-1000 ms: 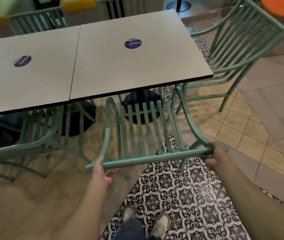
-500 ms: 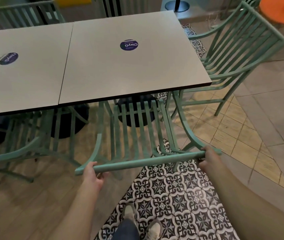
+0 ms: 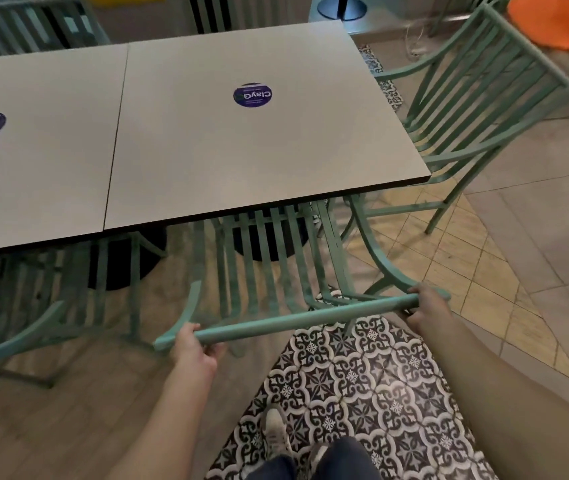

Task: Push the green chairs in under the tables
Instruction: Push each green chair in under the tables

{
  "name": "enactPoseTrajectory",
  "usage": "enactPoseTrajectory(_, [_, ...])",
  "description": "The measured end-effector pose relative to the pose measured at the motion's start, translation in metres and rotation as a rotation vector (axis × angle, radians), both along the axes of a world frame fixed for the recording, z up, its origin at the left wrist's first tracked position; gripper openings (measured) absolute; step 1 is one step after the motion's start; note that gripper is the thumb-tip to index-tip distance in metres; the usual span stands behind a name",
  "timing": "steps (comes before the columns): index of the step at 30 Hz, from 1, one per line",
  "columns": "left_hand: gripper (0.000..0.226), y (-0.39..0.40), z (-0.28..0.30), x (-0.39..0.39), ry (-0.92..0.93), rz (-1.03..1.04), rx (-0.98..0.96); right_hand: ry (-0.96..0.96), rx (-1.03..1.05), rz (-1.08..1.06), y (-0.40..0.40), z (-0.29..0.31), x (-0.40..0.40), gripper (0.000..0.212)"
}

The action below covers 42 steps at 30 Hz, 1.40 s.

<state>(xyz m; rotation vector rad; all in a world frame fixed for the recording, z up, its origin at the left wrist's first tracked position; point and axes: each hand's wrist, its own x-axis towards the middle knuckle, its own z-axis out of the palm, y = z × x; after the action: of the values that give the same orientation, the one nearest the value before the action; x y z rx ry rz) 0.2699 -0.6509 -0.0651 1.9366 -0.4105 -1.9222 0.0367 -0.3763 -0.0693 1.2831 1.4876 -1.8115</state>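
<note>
while partly under the table [image 3: 259, 161], the green chair [image 3: 286, 320] sits between 2 gripping hands.

Chair [image 3: 276, 271]: slatted, looks like painted metal, matt mint green; top rail [image 3: 293, 318] smooth, round. Tables [image 3: 241, 140]: smooth matt grey laminate-looking tops, dark edge band. Stickers [image 3: 252, 95]: glossy purple. Floor: near, patterned black-and-white tile [image 3: 362, 393], slight sheen; left, wood-look planks [image 3: 51, 427], matt; right, plain beige tile [image 3: 536, 237], smooth. Far right, orange seat [image 3: 560, 19], smooth plastic look.
</note>
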Motion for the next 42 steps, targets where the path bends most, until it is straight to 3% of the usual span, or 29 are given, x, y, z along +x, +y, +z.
enactPoseTrajectory(5, [0.028,-0.005,0.003,-0.009,0.008,0.031,-0.008,0.01,-0.001,-0.009,-0.009,0.0,-0.01,0.034])
enactPoseTrajectory(10, [0.047,-0.019,0.009,-0.017,-0.023,0.01,-0.035,0.021,-0.003,0.003,-0.025,-0.001,-0.025,0.036])
enactPoseTrajectory(12, [0.041,-0.024,0.009,-0.02,-0.047,0.022,-0.036,0.015,-0.007,-0.001,-0.029,-0.005,-0.025,0.035])
enactPoseTrajectory(15, [0.012,-0.023,0.009,-0.023,-0.061,0.026,-0.014,0.02,0.006,-0.019,-0.031,-0.008,-0.027,0.03])
enactPoseTrajectory(21, [0.008,-0.024,0.008,-0.023,-0.059,0.042,-0.007,0.019,0.021,-0.017,-0.031,-0.007,-0.026,0.027])
enactPoseTrajectory(26, [0.042,-0.029,0.007,-0.018,-0.06,0.022,-0.011,0.018,0.022,-0.02,-0.031,-0.007,-0.023,0.017])
enactPoseTrajectory(42, [0.047,-0.022,0.003,-0.017,-0.051,0.009,-0.02,0.035,0.054,-0.014,-0.03,0.0,-0.024,0.013])
